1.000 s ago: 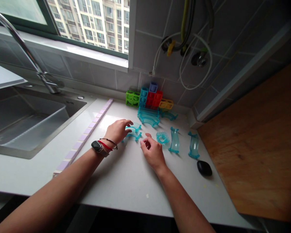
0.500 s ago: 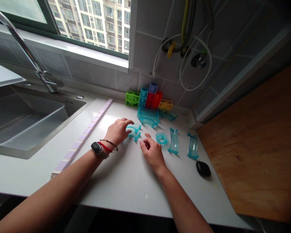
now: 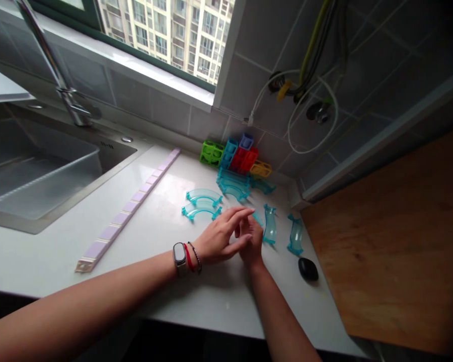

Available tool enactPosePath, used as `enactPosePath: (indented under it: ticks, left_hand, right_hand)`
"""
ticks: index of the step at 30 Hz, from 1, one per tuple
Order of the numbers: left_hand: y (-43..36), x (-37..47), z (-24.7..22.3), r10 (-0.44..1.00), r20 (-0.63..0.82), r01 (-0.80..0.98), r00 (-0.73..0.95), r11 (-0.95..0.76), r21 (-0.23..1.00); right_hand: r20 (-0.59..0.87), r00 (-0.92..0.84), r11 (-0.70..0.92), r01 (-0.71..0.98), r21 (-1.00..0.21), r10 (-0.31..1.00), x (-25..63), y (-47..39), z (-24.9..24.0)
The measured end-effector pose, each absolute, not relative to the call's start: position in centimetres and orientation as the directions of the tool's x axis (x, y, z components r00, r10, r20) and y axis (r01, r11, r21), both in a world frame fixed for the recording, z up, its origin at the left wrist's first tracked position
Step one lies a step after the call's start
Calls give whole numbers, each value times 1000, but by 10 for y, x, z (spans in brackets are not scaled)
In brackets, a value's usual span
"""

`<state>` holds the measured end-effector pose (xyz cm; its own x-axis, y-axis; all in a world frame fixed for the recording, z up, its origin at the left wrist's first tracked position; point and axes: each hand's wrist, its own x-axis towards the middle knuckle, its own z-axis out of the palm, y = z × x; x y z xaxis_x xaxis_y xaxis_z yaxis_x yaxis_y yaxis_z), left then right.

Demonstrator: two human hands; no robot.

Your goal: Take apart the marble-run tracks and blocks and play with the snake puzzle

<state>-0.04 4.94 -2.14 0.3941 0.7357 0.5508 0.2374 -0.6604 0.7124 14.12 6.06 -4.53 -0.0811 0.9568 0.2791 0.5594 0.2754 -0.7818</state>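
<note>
My left hand (image 3: 223, 235), with a watch and bracelets at the wrist, reaches across to my right hand (image 3: 253, 244). Its fingers are stretched out and its thumb stands apart. The right hand is partly covered by the left; its fingers are mostly hidden, and anything in them cannot be seen. Behind the hands a clear teal round piece (image 3: 257, 218) shows only in part. To the left lie two curved teal track pieces, an upper one (image 3: 204, 194) and a lower one (image 3: 201, 208). A wavy teal track piece (image 3: 270, 224) lies just right of the hands.
Another teal track piece (image 3: 296, 235) and a black rounded object (image 3: 308, 269) lie at right. Colourful blocks (image 3: 243, 160) and more teal pieces (image 3: 233, 185) stand by the wall. A lilac strip (image 3: 131, 205) separates them from the sink (image 3: 115, 166). A wooden panel (image 3: 385, 241) bounds the right.
My left hand has moved right, away from the curved teal pieces, and now overlaps my right hand. The right hand has shifted slightly right and covers most of the round piece.
</note>
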Motion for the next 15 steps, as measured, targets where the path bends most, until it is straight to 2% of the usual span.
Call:
enactPosePath:
  ticks: [6,15]
  left_hand:
    - [53,-2,-28,657,587,102,473,-703,704]
    - [55,-4,-31,578,582,104,572,-755,647]
  right_hand:
    - [310,-101,323,410,-853,945,142,57,-42]
    - [414,-156,443,304,-844,897,135,53,-32]
